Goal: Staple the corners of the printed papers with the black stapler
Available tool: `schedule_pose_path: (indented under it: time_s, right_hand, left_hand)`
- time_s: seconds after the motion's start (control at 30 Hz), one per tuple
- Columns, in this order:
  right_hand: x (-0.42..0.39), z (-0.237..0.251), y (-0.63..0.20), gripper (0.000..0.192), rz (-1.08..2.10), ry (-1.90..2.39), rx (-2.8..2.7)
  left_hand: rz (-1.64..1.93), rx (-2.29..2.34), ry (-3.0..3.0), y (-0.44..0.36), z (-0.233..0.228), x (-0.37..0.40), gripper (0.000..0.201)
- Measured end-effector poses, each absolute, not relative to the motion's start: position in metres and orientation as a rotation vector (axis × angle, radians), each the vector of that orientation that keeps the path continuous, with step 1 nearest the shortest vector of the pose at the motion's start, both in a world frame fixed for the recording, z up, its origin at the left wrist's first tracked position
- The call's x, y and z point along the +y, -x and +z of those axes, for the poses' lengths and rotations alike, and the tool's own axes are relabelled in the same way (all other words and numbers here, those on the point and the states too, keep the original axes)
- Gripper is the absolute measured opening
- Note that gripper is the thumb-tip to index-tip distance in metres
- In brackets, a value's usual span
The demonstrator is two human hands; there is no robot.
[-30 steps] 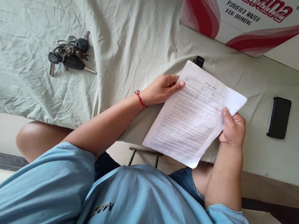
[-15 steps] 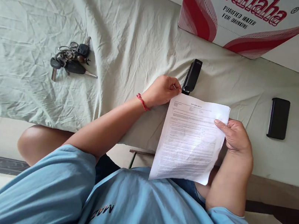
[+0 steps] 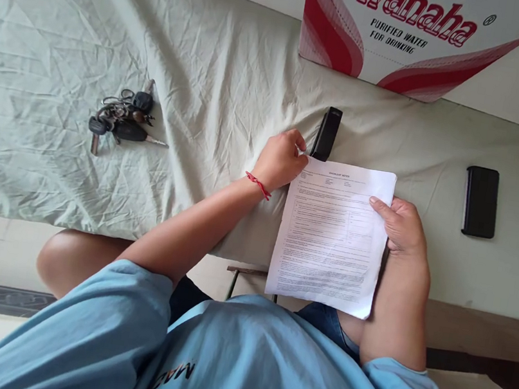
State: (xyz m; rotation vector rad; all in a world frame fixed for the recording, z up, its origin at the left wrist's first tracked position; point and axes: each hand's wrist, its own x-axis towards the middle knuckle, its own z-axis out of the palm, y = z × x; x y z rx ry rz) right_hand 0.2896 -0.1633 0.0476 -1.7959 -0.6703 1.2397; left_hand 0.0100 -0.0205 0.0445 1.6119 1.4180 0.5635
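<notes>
Both hands pinch the paper sheets (image 3: 331, 238): left hand (image 3: 280, 158) at the top-left corner beside the stapler (image 3: 326, 133), right hand (image 3: 401, 225) on the right edge; bare cloth (image 3: 210, 70) lies beyond.

Light blue short-sleeved shirt (image 3: 235, 360) with dark lettering, blue denim shorts (image 3: 325, 321), thin red string bracelet (image 3: 258, 184) on left wrist

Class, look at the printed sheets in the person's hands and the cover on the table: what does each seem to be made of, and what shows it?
Printed sheets: matte white paper, thin and flat, apparently several stacked. Table cover: pale green woven cloth, probably cotton, given its soft creases and dull surface.
</notes>
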Motion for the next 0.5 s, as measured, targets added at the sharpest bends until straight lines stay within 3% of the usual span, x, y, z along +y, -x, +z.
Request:
schedule_pose_path:
  time_s: [0.17, 0.5]
  right_hand:
    - [-0.161, 0.034, -0.289, 0.063, 1.104, 1.772, -0.743]
    - [-0.162, 0.030, -0.299, 0.050, 1.148, 1.893, -0.807]
  left_hand:
    - [0.445, 1.427, -1.699, -0.013, 0.056, -0.020, 0.026]
    - [0.320, 1.464, -1.847, -0.010, 0.060, -0.023, 0.026]
